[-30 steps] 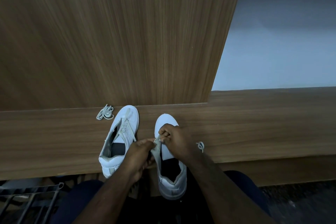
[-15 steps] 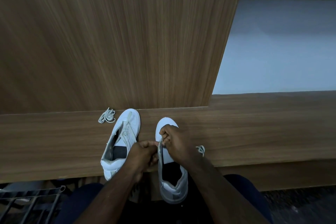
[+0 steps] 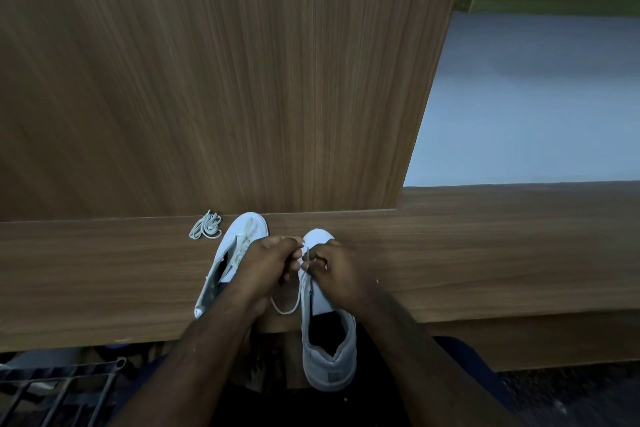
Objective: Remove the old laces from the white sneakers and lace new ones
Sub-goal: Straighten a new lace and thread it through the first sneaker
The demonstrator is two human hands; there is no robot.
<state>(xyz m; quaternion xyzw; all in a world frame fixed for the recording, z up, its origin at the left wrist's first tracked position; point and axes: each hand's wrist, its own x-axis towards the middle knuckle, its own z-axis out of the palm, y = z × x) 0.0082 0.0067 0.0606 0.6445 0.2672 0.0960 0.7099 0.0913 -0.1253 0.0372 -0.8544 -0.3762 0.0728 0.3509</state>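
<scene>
White sneakers stood side by side on a brown wooden tabletop [image 3: 485, 253], toes pointing away from the person toward a wood-grain panel [image 3: 242, 80] that rose at the tabletop's far edge. The right sneaker [image 3: 327, 343] lay with its heel overhanging the near edge, its dark opening facing up, and its toe showed just beyond the knuckles. Both hands met over its front part. The left hand [image 3: 265, 265] was curled with fingers and thumb pinching a pale lace [image 3: 285, 305] near the toe, and the right hand [image 3: 334, 270] was likewise curled, pinching the lace just beside the left hand's fingertips. From between the hands a loop of that lace hung down between the two sneakers, close to the right sneaker's inner side. The left sneaker [image 3: 239, 246] lay just left of the left hand, partly hidden by the wrist, with laces visible along its tongue. A loose bundle of laces [image 3: 206, 230] lay on the tabletop just left of the left sneaker's toe, near the panel. A dark wire rack [image 3: 52, 388] showed below the tabletop at the lower left. Beyond the panel's right edge a pale wall [image 3: 536, 114] was visible.
</scene>
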